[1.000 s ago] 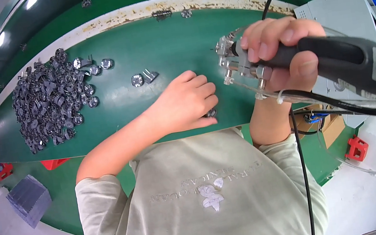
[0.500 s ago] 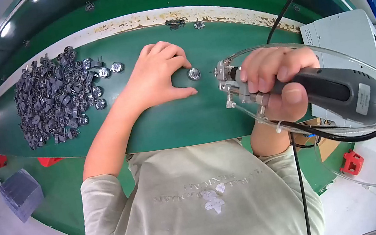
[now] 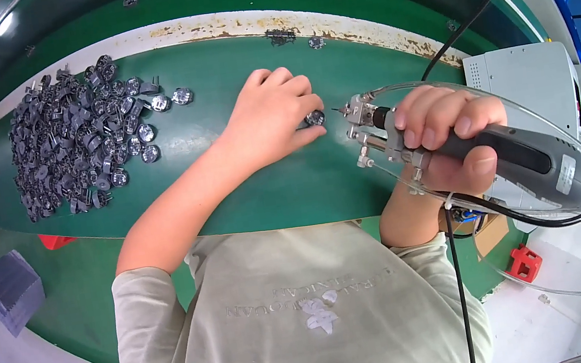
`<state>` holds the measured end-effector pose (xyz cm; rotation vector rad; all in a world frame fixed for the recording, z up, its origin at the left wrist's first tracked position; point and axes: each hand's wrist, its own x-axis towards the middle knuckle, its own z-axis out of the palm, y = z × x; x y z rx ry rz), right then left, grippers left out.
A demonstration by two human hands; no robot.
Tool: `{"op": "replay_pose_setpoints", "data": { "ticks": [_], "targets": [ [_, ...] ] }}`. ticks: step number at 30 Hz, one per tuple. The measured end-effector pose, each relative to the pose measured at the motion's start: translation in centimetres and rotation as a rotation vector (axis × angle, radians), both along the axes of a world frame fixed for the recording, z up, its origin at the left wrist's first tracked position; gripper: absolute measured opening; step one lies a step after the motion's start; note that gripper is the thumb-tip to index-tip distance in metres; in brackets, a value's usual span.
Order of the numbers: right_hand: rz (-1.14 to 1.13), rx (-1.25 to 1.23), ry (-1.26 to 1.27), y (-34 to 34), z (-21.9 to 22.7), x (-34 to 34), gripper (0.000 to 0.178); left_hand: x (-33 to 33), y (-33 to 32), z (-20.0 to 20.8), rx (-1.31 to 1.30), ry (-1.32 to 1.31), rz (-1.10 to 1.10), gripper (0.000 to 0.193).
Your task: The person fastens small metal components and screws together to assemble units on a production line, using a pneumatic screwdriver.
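My left hand has its thumb and fingers closed round a small round dark part with a shiny face, which rests on or just above the green bench. In my right hand is a grey and black handheld tool, gripped round its body. Its metal head carries a thin pointed tip, which faces left and stands a short gap from the part. Thin clear tubes and a black cable run from the tool.
A large pile of similar dark parts lies on the left of the bench, a few loose at its right edge. A rusty white rail bounds the far side, with several parts near or beyond it. A light grey box-shaped machine stands at right.
My left hand has closed its fingers and thumb on the small round part, which was lying between them. The part sits slightly farther right; the tool has shifted a little right with the view.
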<state>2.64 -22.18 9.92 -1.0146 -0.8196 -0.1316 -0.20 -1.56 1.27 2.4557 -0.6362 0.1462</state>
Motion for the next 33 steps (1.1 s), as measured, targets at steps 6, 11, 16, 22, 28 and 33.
{"op": "replay_pose_setpoints", "data": {
  "ticks": [6, 11, 16, 22, 28, 33],
  "targets": [
    [0.014, 0.018, 0.032, 0.2, -0.2, 0.1, 0.042, 0.2, 1.6, 0.0, -0.053, 0.062, -0.123, 0.035],
    [0.066, 0.01, 0.028, 0.1, -0.5, 0.3, 0.043, -0.1, 1.7, -0.2, -0.15, 0.089, 0.054, 0.037],
    [0.058, -0.067, -0.052, 0.4, -0.9, 0.2, 0.031, 0.0, 2.0, -0.6, -0.162, 0.065, -0.07, 0.035],
    [0.059, -0.126, -0.025, 0.9, -0.8, 0.0, 0.031, 0.2, 2.1, -0.5, -0.25, 0.143, -0.053, 0.031],
    [0.082, -0.135, -0.01, 1.3, -1.3, 0.1, 0.031, 0.2, 2.1, -0.8, -0.232, 0.153, -0.052, 0.026],
    [0.11, -0.145, 0.015, 1.3, -1.4, -0.1, 0.031, 0.0, 2.1, -0.9, -0.231, 0.153, -0.054, 0.024]
  ]
}}
